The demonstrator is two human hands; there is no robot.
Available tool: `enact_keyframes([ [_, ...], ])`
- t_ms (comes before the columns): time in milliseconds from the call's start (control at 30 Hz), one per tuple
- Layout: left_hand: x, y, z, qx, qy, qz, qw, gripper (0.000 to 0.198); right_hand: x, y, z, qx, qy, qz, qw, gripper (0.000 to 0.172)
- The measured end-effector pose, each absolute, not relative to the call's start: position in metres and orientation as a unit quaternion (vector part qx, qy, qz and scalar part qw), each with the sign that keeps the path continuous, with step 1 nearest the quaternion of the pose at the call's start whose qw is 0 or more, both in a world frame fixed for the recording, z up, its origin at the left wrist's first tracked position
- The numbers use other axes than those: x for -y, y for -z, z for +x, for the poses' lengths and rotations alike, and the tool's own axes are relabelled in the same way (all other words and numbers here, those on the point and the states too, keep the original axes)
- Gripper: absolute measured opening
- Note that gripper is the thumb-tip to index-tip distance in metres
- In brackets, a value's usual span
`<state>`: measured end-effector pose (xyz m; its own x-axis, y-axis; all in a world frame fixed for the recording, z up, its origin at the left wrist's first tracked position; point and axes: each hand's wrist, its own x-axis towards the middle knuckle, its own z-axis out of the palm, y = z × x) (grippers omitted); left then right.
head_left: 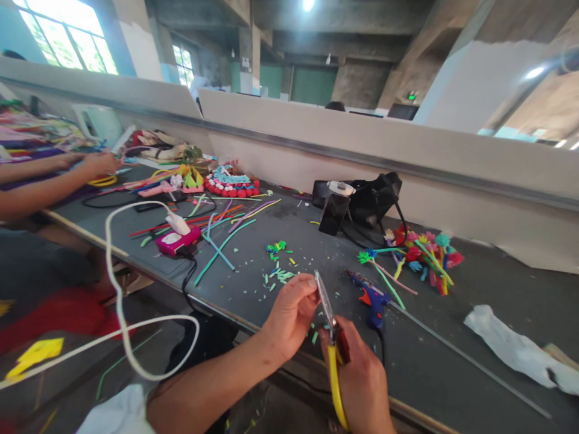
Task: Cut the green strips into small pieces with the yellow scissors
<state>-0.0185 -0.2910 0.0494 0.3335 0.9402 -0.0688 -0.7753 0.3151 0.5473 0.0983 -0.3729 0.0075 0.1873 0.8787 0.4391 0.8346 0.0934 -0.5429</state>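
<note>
My right hand [362, 377] is wrapped round the yellow handle of a pair of scissors [326, 304], whose blades point up and away, seemingly together. Beside the blade tips, my left hand [292, 310] is closed in a pinch; whatever is between its fingertips is too small to tell. Short green cut pieces [283, 275] lie scattered on the dark table just beyond my hands. A small green and yellow cluster [275, 247] sits behind them. To the right lies a blue glue gun [373, 299] with an orange trigger.
Pipe-cleaner flowers [434, 256] are heaped at the right, near a black bag [377, 196] and a phone [335, 214]. Loose pipe cleaners [226, 244] and a pink power adapter [177, 240] lie left. A white cable [118, 271] loops past the table edge. A co-worker's hands [99, 166] work far left.
</note>
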Motion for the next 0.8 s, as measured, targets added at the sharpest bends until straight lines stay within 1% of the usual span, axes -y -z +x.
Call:
enact_keyframes([
  [367, 0.291, -0.049, -0.018, -0.188, -0.544, 0.230, 0.785, 0.010, 0.374, -0.001, 0.101, 0.655, -0.077, -0.654, 0.371, 0.033],
  [467, 0.291, -0.049, -0.018, -0.191, -0.542, 0.240, 0.783, 0.011, 0.374, -0.002, 0.100, 0.646, -0.099, -0.655, 0.379, 0.032],
  [533, 0.287, -0.048, -0.020, -0.220, -0.547, 0.266, 0.763, 0.010, 0.373, -0.004, 0.101, 0.627, -0.111, -0.664, 0.392, 0.034],
  [600, 0.277, -0.046, -0.024, -0.275, -0.553, 0.330, 0.714, 0.008, 0.371, -0.008, 0.104, 0.607, -0.130, -0.668, 0.410, 0.035],
  [667, 0.262, -0.043, -0.031, -0.350, -0.541, 0.436, 0.628, 0.007, 0.368, -0.013, 0.109, 0.590, -0.150, -0.666, 0.430, 0.034],
  [733, 0.245, -0.038, -0.041, -0.420, -0.515, 0.537, 0.519, 0.007, 0.365, -0.018, 0.114, 0.572, -0.166, -0.664, 0.452, 0.035],
  [800, 0.228, -0.033, -0.051, -0.485, -0.472, 0.635, 0.373, 0.007, 0.364, -0.021, 0.117, 0.549, -0.189, -0.666, 0.468, 0.036],
])
